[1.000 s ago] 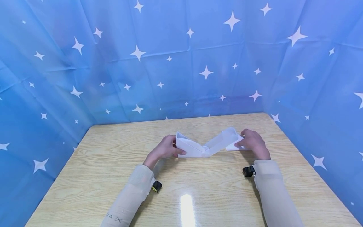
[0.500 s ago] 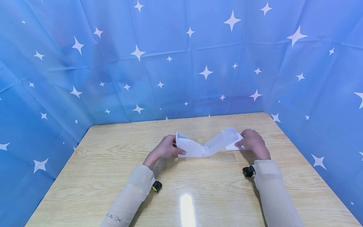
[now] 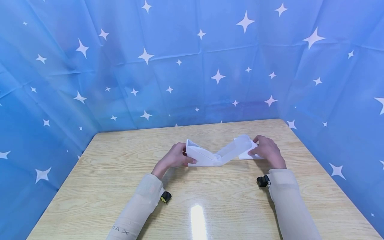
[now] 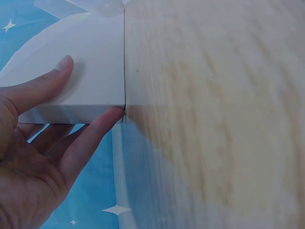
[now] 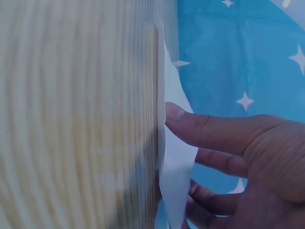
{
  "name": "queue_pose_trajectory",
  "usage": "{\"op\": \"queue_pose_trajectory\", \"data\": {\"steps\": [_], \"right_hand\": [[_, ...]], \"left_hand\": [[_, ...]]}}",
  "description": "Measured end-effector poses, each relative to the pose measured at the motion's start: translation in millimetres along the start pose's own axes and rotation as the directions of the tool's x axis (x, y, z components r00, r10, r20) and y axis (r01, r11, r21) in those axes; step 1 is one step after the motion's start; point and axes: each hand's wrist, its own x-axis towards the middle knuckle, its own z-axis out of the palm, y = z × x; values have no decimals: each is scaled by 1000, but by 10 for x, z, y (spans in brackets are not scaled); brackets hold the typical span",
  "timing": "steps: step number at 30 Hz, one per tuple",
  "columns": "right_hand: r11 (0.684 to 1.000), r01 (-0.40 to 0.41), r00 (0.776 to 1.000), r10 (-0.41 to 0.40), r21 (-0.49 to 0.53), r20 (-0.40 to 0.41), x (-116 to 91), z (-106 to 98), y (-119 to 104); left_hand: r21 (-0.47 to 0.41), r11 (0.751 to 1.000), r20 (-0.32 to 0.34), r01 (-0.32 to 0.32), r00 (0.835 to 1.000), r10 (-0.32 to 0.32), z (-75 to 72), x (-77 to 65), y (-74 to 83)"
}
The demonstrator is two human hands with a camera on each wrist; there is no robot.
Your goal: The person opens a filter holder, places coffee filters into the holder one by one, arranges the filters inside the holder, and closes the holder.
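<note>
A white box with a slanted open top stands on the table, a translucent flap folded out from its right end. My left hand grips the box's left end. In the left wrist view, the thumb lies on the white side wall and the fingers reach around the end. My right hand holds a flat white stack, like paper, lying partly behind the flap's tip. In the right wrist view, the thumb presses the near edge of the white sheets; the other fingers reach over the far edge, partly hidden.
The light wood table carries a bright reflection near its front. A blue star-patterned curtain hangs behind and along both sides. Small black cameras sit at both wrists, below beige sleeves.
The right hand's far fingers shift slightly, and the white stack under them moves a touch to the left. The left hand and the box stay where they were.
</note>
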Motion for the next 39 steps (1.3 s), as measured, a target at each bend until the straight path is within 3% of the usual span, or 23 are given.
{"op": "queue_pose_trajectory", "data": {"steps": [12, 25, 39], "right_hand": [[999, -5, 1000, 6, 37, -7, 14, 13, 25], [996, -70, 998, 71, 49, -1, 10, -1, 23], [996, -80, 996, 81, 31, -42, 28, -6, 18]], "left_hand": [[-4, 1000, 2, 1, 1000, -1, 2, 5, -7], [3, 1000, 4, -3, 1000, 3, -7, -6, 5], [-10, 1000, 3, -7, 1000, 7, -8, -3, -14]]}}
